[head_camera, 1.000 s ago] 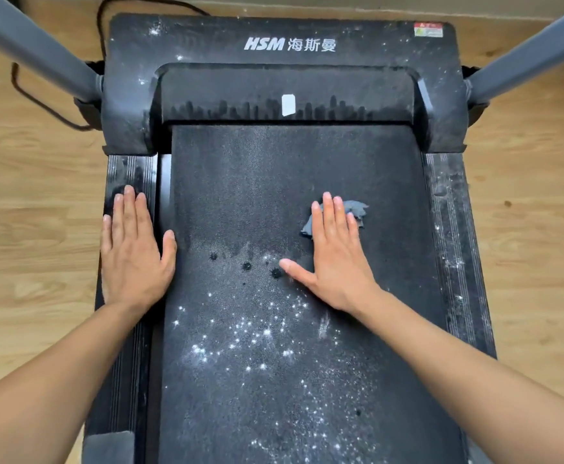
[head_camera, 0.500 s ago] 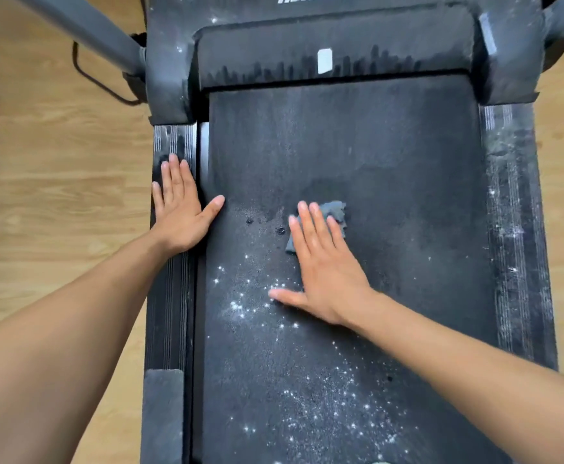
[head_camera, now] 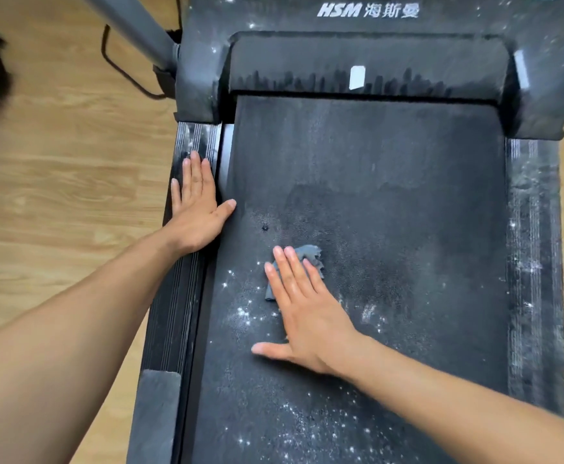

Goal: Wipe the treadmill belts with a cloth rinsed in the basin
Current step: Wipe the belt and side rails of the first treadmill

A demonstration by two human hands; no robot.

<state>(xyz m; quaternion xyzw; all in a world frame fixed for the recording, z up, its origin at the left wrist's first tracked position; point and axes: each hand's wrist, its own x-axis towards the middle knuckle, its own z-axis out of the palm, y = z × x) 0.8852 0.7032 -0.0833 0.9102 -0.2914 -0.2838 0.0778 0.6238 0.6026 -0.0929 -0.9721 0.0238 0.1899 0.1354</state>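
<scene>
A: What is the left hand [head_camera: 195, 209] doing?

B: It lies flat with straight fingers on the left side rail [head_camera: 173, 313] and holds nothing. I think it only supports the body.

A: And where is the cloth [head_camera: 310, 257]?

B: It is on the belt [head_camera: 391, 195], a little left of the middle, crumpled under the fingers of the right hand [head_camera: 304, 316]. That hand presses it with straight fingers and does not grip it.

A: How will it handle?

B: It looks small, soft, light and probably damp, so it may bunch or slip out. Better to press its middle with the flat palm. To lift it, pinch the far edge beyond the fingertips.
</scene>
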